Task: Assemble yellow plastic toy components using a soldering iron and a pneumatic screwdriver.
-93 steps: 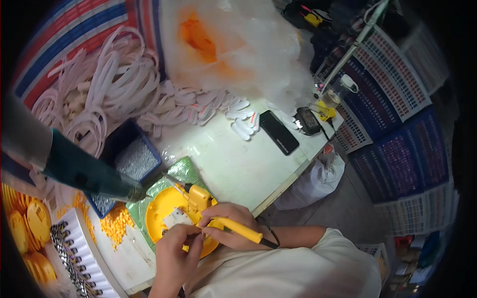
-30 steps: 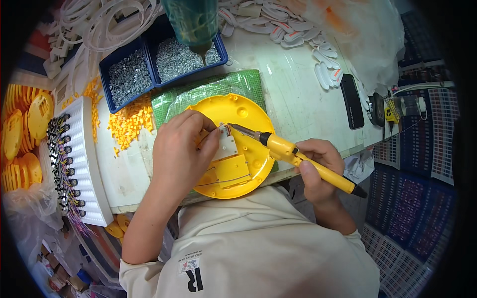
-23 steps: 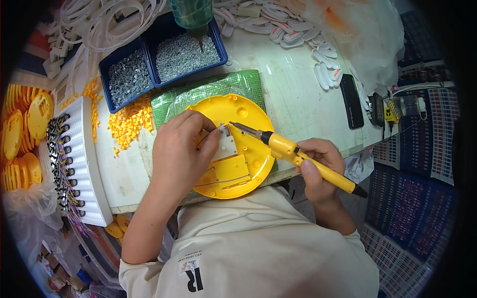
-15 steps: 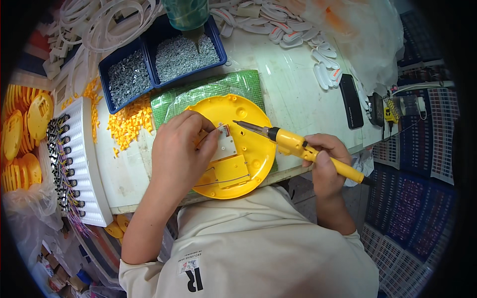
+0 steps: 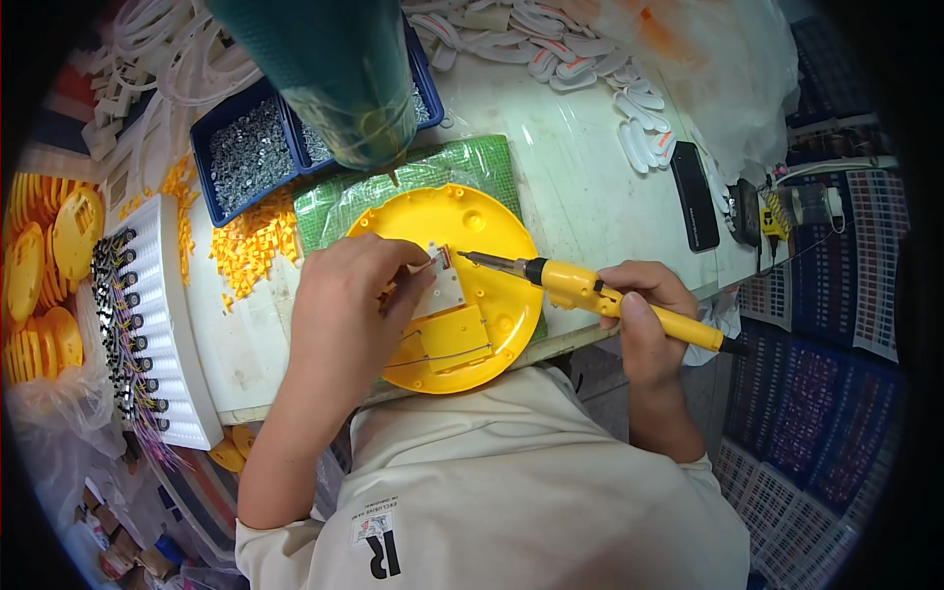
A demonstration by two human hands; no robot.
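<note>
A round yellow plastic shell lies on a green woven mat at the table's front edge. Inside it are a small white board and a yellow rectangular cover with thin wires around it. My left hand rests over the shell's left side, thumb and fingers pinched beside the board; what they hold is hidden. My right hand grips a yellow soldering iron. Its metal tip points left, near the board's upper right corner.
A green-blue hanging tool, pointing down, partly covers a blue two-part tray of small metal pieces. Yellow bits and a white rack of wired parts stand left; a phone and white pieces lie right.
The hanging tool has swung lower and nearer, covering more of the tray. The soldering iron's tip has shifted slightly left and down. My left hand has moved a little downward.
</note>
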